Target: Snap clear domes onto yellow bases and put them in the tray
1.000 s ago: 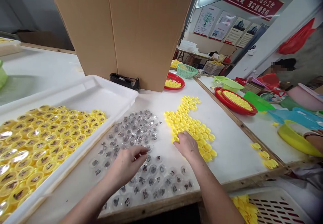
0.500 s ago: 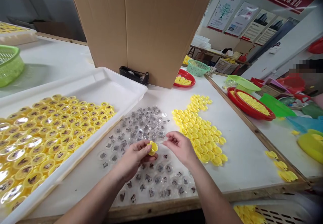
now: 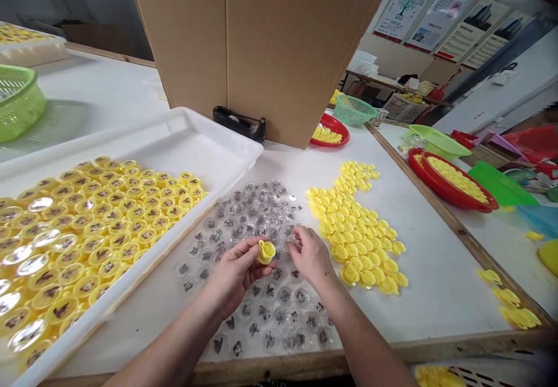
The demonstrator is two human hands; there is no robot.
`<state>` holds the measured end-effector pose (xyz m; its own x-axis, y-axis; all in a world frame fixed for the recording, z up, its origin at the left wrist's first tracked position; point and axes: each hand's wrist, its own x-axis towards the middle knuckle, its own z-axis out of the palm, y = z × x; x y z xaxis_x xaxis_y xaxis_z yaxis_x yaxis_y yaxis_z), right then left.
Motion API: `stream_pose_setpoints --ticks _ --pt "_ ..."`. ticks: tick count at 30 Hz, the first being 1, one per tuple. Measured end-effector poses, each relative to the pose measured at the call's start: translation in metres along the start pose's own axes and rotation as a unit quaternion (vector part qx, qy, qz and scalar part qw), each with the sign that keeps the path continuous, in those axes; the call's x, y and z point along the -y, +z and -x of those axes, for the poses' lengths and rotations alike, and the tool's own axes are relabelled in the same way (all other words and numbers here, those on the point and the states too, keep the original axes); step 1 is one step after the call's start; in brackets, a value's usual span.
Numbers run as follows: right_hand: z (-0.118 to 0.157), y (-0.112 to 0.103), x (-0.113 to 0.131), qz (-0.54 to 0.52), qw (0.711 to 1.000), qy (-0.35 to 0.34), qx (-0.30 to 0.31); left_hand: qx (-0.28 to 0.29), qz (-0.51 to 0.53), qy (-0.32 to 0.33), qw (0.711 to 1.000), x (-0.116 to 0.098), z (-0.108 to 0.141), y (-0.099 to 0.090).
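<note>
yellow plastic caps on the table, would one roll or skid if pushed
The yellow plastic caps look light and stiff: the cap in the left hand holds its shape. Lying flat and packed edge to edge, a pushed one would probably slide, not roll, and nudge its neighbours.

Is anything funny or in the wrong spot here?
Yes, a few yellow caps lie loose by the edge of the table on the right. They look odd because they sit apart from the red bowl of caps, as if dropped.
</note>
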<state>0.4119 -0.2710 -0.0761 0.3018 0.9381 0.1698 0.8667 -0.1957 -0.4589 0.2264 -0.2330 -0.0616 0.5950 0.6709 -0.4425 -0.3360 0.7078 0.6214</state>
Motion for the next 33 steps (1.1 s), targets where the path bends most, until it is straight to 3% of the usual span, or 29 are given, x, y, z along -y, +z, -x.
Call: stream_pose_setpoints --ticks 6,10,15,17,21,25,33 --pt "-0.003 -0.004 -0.001 -0.079 0.996 -0.019 0.037 -0.013 -0.016 0.007 1.000 -0.001 0.000 0.000" --pt "0.004 -0.029 0.007 -0.153 0.984 -0.024 0.092 -0.009 -0.041 0.023 0.999 -0.001 0.001 0.001" --pt "0.018 -0.055 0.024 -0.343 0.911 -0.010 0.230 0.006 -0.074 0.022 0.997 0.002 0.004 0.005" --pt "0.021 -0.056 0.028 -0.380 0.891 0.008 0.248 0.021 -0.072 0.012 0.997 0.004 0.005 0.005" --pt "0.020 -0.050 0.029 -0.402 0.879 0.028 0.254 0.055 -0.056 0.003 0.997 0.007 0.007 0.006" --pt "0.022 -0.048 0.031 -0.394 0.892 0.024 0.220 0.069 -0.050 0.003 0.996 0.011 0.007 0.007" --pt "0.034 -0.046 0.045 -0.247 0.962 -0.008 0.117 0.068 -0.049 0.023 0.996 0.014 0.008 0.009"
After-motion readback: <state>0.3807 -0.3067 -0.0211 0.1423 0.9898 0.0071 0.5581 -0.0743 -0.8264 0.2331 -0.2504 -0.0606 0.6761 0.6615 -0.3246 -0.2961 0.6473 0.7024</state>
